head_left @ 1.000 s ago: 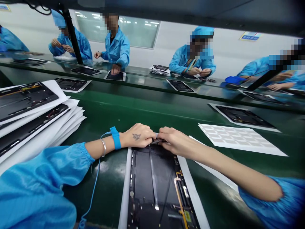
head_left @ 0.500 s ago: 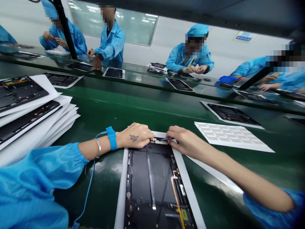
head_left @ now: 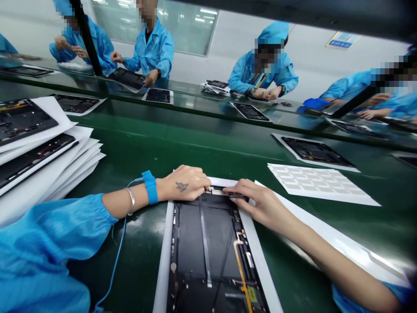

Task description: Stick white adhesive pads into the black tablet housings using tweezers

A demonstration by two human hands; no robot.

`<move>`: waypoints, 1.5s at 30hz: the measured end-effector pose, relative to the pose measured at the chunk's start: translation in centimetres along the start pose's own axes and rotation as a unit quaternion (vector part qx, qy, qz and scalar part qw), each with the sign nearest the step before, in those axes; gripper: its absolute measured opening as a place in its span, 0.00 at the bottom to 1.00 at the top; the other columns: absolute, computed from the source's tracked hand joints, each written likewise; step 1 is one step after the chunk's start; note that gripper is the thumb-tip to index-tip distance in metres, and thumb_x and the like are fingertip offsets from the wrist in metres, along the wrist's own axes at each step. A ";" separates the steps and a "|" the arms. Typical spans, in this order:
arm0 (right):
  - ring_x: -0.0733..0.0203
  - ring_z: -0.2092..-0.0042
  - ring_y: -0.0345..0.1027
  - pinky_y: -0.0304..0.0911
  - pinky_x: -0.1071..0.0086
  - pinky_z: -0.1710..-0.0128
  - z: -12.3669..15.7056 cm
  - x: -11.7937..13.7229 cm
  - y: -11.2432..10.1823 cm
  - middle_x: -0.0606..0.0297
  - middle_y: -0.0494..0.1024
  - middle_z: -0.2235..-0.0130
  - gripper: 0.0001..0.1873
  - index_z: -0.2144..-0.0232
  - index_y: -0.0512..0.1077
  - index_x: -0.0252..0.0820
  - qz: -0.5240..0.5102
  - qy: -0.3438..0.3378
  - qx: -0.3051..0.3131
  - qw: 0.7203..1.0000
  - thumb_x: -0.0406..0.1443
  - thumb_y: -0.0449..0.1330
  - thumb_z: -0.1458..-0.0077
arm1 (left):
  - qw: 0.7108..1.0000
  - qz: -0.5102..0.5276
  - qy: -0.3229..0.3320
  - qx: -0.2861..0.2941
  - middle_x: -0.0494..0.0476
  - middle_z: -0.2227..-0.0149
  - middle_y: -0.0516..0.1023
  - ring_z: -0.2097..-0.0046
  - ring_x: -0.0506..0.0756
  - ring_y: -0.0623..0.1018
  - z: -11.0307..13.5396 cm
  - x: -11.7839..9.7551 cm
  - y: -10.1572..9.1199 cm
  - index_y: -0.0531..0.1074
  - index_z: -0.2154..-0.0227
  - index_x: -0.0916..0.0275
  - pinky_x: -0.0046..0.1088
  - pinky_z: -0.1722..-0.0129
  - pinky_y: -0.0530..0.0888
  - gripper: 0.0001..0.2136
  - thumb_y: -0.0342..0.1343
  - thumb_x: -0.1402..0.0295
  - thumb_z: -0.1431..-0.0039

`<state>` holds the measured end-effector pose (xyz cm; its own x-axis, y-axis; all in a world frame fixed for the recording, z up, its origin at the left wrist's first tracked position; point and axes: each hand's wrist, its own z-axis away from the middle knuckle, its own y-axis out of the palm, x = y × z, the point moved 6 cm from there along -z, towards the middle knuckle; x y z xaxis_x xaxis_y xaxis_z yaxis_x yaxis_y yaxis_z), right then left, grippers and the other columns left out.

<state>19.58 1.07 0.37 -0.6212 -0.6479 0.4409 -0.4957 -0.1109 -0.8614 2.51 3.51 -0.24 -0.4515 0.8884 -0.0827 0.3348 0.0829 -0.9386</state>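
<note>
An opened tablet housing [head_left: 216, 243] lies on a white sheet in front of me, its dark inside with ribbon cables and an orange flex cable showing. My left hand [head_left: 187, 183] rests over its far left corner. The fingers are curled closed, with their tips by a small pale strip [head_left: 217, 191] along the far edge; whatever they grip is hidden. At the far right corner, my right hand [head_left: 252, 200] pinches dark tweezers [head_left: 239, 196], partly covered by the fingers and low over the housing. A blue wrist strap [head_left: 150, 187] with a cord circles my left wrist.
Left of me rises a stack of tablet housings between white sheets [head_left: 74, 167]. A sheet of grey stickers [head_left: 321, 182] and another housing [head_left: 317, 150] lie to the right on the green bench [head_left: 156, 143]. Several co-workers in blue sit or stand across the line, beyond dark posts.
My right hand has shifted slightly and lowered, its fingers now flatter over the tweezers. My left hand stays at the corner. A co-worker across has lifted a housing.
</note>
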 end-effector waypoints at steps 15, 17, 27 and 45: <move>0.54 0.62 0.68 0.65 0.61 0.63 -1.1 0.9 1.7 0.58 0.73 0.65 0.12 0.57 0.76 0.44 0.036 -0.051 -0.023 0.998 0.39 0.54 0.36 | 0.999 0.038 0.004 0.008 0.54 0.62 0.78 0.55 0.55 0.73 0.1 0.6 0.2 0.74 0.61 0.61 0.31 0.56 0.67 0.12 0.47 0.79 0.40; 0.55 0.63 0.69 0.65 0.62 0.63 -1.1 0.4 0.7 0.59 0.74 0.66 0.11 0.64 0.76 0.43 0.007 -0.024 -0.091 0.996 0.39 0.54 0.37 | 0.999 0.050 -0.008 0.010 0.55 0.53 0.75 0.48 0.56 0.70 0.2 0.7 -0.2 0.70 0.53 0.60 0.33 0.51 0.67 0.13 0.47 0.77 0.36; 0.59 0.72 0.67 0.61 0.67 0.72 -0.9 -3.6 -2.0 0.66 0.73 0.75 0.24 0.76 0.71 0.44 -0.089 0.156 -0.351 0.919 0.55 0.52 0.40 | 0.992 -0.009 -0.097 0.083 0.55 0.65 0.71 0.64 0.54 0.71 0.8 1.7 -1.1 0.66 0.66 0.62 0.31 0.60 0.69 0.11 0.40 0.67 0.30; 0.51 0.64 0.73 0.64 0.62 0.66 -0.1 -5.8 -2.2 0.60 0.80 0.64 0.20 0.67 0.75 0.45 -0.146 0.209 -0.401 0.880 0.52 0.53 0.41 | 0.832 -0.105 -0.518 -0.170 0.63 0.43 0.68 0.44 0.62 0.71 1.3 22.6 -9.8 0.66 0.44 0.63 0.48 0.46 0.71 0.19 0.55 0.62 0.34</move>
<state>24.21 5.21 -0.26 -0.4823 -0.3273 0.8126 -0.8356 0.4503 -0.3146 -12.02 22.15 6.70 -0.9409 -0.0124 -0.3385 0.2942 0.4654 -0.8347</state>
